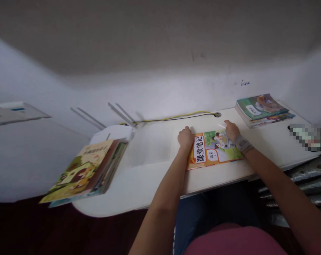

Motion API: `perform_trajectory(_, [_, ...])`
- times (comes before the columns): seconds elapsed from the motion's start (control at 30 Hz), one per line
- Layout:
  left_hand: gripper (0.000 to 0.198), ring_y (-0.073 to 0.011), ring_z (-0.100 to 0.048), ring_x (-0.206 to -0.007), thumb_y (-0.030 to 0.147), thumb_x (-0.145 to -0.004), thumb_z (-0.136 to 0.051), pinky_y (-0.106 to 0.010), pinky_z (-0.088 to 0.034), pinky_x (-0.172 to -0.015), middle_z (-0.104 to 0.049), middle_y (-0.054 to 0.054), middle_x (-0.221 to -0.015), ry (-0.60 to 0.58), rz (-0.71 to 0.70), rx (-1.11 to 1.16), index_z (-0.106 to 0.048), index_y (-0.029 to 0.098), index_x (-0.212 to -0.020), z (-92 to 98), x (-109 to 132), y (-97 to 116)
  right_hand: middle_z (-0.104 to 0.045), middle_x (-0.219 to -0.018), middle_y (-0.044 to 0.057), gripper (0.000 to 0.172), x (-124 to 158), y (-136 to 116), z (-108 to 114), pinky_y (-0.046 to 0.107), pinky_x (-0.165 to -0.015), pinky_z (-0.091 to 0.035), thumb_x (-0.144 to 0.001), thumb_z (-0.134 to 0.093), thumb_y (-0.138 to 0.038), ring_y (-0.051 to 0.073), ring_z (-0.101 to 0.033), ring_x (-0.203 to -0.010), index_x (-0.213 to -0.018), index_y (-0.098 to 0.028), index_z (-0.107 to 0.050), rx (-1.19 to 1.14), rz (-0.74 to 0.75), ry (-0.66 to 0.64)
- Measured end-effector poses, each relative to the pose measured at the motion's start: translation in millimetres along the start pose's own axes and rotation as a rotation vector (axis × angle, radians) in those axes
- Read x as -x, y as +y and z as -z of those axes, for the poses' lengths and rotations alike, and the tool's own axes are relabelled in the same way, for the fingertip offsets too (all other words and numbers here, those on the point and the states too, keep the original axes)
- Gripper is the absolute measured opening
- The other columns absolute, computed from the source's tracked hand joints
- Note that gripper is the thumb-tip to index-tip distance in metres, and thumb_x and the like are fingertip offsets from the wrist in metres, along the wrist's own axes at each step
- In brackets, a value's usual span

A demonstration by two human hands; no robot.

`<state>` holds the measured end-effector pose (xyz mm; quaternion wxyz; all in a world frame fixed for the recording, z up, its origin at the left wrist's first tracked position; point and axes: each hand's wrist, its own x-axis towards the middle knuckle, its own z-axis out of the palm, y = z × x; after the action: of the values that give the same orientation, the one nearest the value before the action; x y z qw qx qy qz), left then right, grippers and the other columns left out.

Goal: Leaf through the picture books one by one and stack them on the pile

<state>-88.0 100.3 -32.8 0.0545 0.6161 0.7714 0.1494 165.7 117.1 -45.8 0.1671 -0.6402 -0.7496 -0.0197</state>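
A white desk [150, 184] carries a workbook [216, 150] and stacked books [263, 109].

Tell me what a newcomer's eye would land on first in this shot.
Probably the bright orange-bordered book lying on the white desk, with the left hand at its left side and the right hand at its upper right, a gray band on that wrist. Next, the yellow-covered stack of books at the desk's left end, then the smaller green-topped stack near the wall at right.

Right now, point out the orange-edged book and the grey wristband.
Orange-edged book [214, 150]: head view, near the middle of its upturned cover.
Grey wristband [243, 144]: head view, upper face of the band.
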Motion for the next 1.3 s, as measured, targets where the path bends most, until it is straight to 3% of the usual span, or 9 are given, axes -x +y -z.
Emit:
perform_trajectory(0.13, [0.029, -0.0277, -0.055, -0.106, 0.022, -0.091, -0.033, -0.037, -0.042, -0.084, -0.061, -0.019, -0.109, 0.056, -0.012, -0.031, -0.05, 0.012, -0.114, 7.4, 8.6, 3.3, -0.064, -0.101, 0.015, 0.045, -3.3, -3.2, -6.0, 0.032, -0.08, -0.039, -0.085, -0.033, -0.003, 0.025, -0.056, -0.094, -0.128, -0.009, -0.046, 0.005, 0.012, 0.029])
perform_trajectory(0.27, [0.039, -0.0271, -0.042, -0.124, 0.022, -0.092, -0.029, -0.041, -0.033, -0.099, -0.047, -0.018, -0.134, 0.142, -0.106, -0.05, -0.041, 0.013, -0.128, 15.2, 28.4, 16.3, -0.061, -0.102, 0.017, 0.048, -3.0, -3.7, -10.8, 0.033, -0.084, -0.039, -0.083, -0.031, -0.001, 0.025, -0.055, -0.096, -0.129, -0.005, -0.045, -0.012, 0.014, 0.057])
perform_trajectory(0.4, [0.049, -0.0336, -0.03, -0.134, 0.036, -0.095, -0.024, -0.052, -0.024, -0.106, -0.04, -0.021, -0.142, 0.023, -0.271, -0.089, -0.046, 0.009, -0.128, 2.2, 57.2, 33.4, -0.058, -0.105, 0.017, 0.052, -1.9, 2.0, -10.0, 0.033, -0.084, -0.041, -0.079, -0.032, 0.0, 0.025, -0.054, -0.096, -0.129, -0.007, -0.045, -0.039, 0.018, 0.079])
perform_trajectory(0.57, [0.063, -0.0381, -0.02, -0.138, 0.046, -0.093, -0.022, -0.057, -0.017, -0.108, -0.028, -0.022, -0.149, -0.053, -0.251, -0.111, -0.034, 0.004, -0.139, -17.1, 69.1, 38.0, -0.053, -0.116, 0.024, 0.051, -0.9, 8.4, 8.2, 0.04, -0.089, -0.038, -0.076, -0.039, -0.002, 0.03, -0.049, -0.107, -0.127, -0.001, -0.045, -0.022, -0.017, 0.095])
perform_trajectory(0.7, [0.064, -0.0387, -0.019, -0.138, 0.044, -0.092, -0.023, -0.058, -0.015, -0.109, -0.025, -0.021, -0.15, -0.078, -0.246, -0.134, -0.03, 0.004, -0.142, -18.2, 65.5, 33.6, -0.04, -0.138, 0.025, 0.048, 14.2, -46.9, 12.3, 0.043, -0.105, -0.026, -0.087, -0.041, -0.017, 0.031, -0.033, -0.129, -0.133, 0.0, -0.039, -0.044, 0.179, 0.093])
perform_trajectory(0.8, [0.068, -0.0375, -0.012, -0.14, 0.041, -0.088, -0.037, -0.055, -0.012, -0.11, -0.018, -0.017, -0.153, -0.132, -0.307, -0.204, -0.022, 0.008, -0.146, -16.7, 65.0, 27.9, -0.044, -0.14, 0.016, 0.049, 32.5, -102.5, 0.1, 0.037, -0.106, -0.029, -0.095, -0.029, -0.033, 0.023, -0.037, -0.129, -0.136, -0.008, -0.039, -0.187, 0.423, -0.074])
perform_trajectory(0.87, [0.07, -0.0364, -0.01, -0.141, 0.04, -0.086, -0.04, -0.053, -0.012, -0.111, -0.014, -0.013, -0.155, -0.163, -0.345, -0.234, -0.019, 0.013, -0.147, -15.2, 65.2, 23.8, -0.04, -0.144, 0.014, 0.055, 40.9, -119.8, -8.2, 0.037, -0.107, -0.028, -0.097, -0.023, -0.04, 0.023, -0.035, -0.132, -0.139, -0.007, -0.036, -0.22, 0.45, -0.107])
perform_trajectory(1.1, [0.058, -0.0327, -0.019, -0.139, 0.043, -0.093, -0.016, -0.053, -0.02, -0.108, -0.024, -0.006, -0.153, -0.112, -0.247, -0.16, -0.027, 0.023, -0.146, -6.4, 60.7, 11.7, -0.037, -0.146, 0.015, 0.062, 39.3, -65.2, -7.8, 0.045, -0.108, -0.024, -0.094, -0.027, -0.05, 0.029, -0.032, -0.134, -0.137, -0.008, -0.041, -0.019, 0.381, -0.142])
perform_trajectory(1.3, [0.062, -0.039, -0.022, -0.137, 0.047, -0.092, -0.021, -0.058, -0.023, -0.103, -0.027, -0.021, -0.149, -0.035, -0.11, -0.149, -0.032, 0.013, -0.142, -5.4, 62.8, 3.3, -0.039, -0.144, 0.016, 0.059, 38.3, -31.9, -5.1, 0.044, -0.107, -0.025, -0.094, -0.031, -0.045, 0.03, -0.034, -0.133, -0.136, -0.005, -0.041, 0.069, 0.332, -0.108])
